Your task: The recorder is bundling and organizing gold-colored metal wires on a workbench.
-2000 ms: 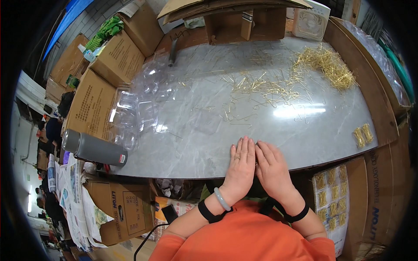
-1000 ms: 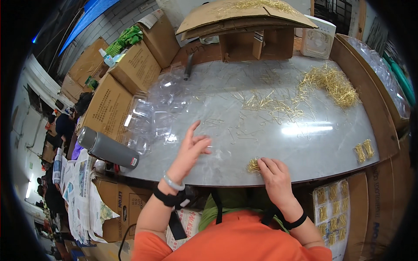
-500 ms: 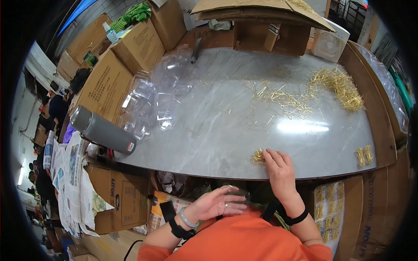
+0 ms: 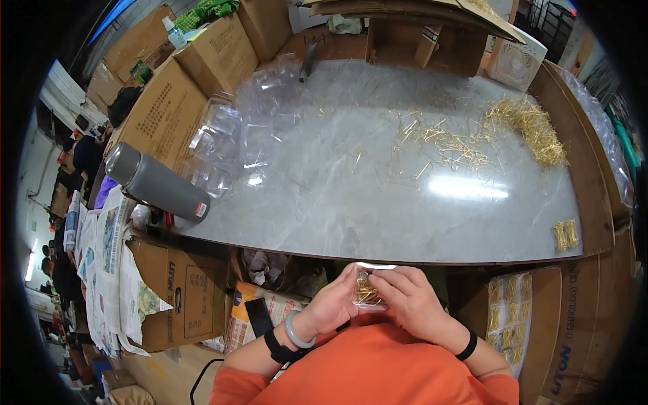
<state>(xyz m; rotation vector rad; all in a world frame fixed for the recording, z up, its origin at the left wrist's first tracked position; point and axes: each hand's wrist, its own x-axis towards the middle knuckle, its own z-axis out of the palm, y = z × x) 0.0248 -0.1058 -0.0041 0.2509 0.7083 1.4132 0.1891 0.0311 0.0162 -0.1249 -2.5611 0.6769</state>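
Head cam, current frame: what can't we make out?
- Head view: how many gold wire pieces the clear container holds; the right hand covers part.
- Head view: the container's underside; it faces away, over the left hand.
- Head view: the count in the gold wire pile; strands too small and tangled.
- Head view: the cardboard sheets' far side; cut off by the upper edge.

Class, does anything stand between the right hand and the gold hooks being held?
Nothing plainly does: the right hand overlaps the gold hooks; whether clear plastic comes between them is unclear.
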